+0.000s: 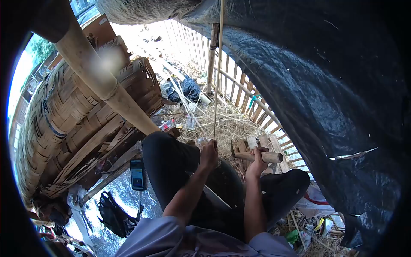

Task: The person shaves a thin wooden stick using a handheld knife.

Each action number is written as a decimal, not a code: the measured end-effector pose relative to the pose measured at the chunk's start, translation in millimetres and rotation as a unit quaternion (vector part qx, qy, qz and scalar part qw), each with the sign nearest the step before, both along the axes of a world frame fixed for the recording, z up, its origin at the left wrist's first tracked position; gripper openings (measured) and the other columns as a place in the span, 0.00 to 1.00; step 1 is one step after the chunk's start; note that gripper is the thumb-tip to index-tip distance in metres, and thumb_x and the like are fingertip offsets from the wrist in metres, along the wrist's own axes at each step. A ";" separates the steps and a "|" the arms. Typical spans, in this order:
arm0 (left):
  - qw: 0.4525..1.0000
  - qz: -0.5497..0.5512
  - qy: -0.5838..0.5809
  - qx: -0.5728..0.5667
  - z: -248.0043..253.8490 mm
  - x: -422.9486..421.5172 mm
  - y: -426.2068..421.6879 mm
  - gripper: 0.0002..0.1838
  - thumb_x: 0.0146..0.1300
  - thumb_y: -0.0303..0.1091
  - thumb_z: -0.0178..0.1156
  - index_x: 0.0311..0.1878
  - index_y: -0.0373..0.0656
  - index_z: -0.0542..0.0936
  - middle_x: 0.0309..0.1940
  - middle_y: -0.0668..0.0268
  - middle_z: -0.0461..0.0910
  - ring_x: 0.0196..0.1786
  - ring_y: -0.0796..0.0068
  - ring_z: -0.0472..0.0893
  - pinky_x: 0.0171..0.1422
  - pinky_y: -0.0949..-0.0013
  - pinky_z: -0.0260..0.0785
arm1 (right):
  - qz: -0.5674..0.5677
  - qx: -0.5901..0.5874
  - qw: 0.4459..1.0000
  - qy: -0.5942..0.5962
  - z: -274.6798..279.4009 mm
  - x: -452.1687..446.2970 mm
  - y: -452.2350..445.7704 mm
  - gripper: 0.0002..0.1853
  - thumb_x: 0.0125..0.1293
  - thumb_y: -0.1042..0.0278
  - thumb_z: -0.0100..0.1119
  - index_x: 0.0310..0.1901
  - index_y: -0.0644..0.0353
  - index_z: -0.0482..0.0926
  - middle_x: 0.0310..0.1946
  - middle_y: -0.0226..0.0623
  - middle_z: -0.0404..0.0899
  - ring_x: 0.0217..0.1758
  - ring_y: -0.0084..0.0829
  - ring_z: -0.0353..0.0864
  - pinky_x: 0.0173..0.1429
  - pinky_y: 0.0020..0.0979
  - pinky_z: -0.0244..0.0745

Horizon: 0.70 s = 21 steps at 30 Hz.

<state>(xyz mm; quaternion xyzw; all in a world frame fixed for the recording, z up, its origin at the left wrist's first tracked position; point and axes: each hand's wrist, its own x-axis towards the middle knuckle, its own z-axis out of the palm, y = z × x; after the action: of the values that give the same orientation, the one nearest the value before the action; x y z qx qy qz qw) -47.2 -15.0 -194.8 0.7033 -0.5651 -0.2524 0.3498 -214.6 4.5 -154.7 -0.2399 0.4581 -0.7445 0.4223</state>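
Note:
My left hand is closed around the lower end of a long thin stick, which rises upright past the top edge of the view. To its right, my right hand is wrapped round a tool with a thick wooden handle, lying roughly level above my bent leg. The far end of that tool is partly hidden by the fingers. Between my legs rests a flat pale blade-like strip. The two hands are apart.
A bamboo pole slants in from upper left beside a large woven bamboo basket. Black plastic sheeting hangs at the right, near a slatted fence. Straw lies ahead. A phone and black bag lie at left.

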 end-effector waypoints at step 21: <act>0.859 0.058 0.508 -0.029 98.8 -1.4 20.3 0.13 0.73 0.38 0.43 0.50 0.41 0.71 0.19 0.78 0.61 0.19 0.90 0.59 0.21 0.81 0.52 | 0.006 -0.049 0.999 -0.011 54.8 -47.7 32.4 0.08 0.59 0.82 0.50 0.33 0.58 0.64 0.23 0.30 0.62 0.27 0.24 0.62 0.40 0.31 0.64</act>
<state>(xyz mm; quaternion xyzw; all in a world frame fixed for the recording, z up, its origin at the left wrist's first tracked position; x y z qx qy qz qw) -48.6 5.3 -96.0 0.4988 -0.2745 -0.5369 0.6225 -262.3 36.8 -99.9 -0.2542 0.4153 -0.7661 0.4195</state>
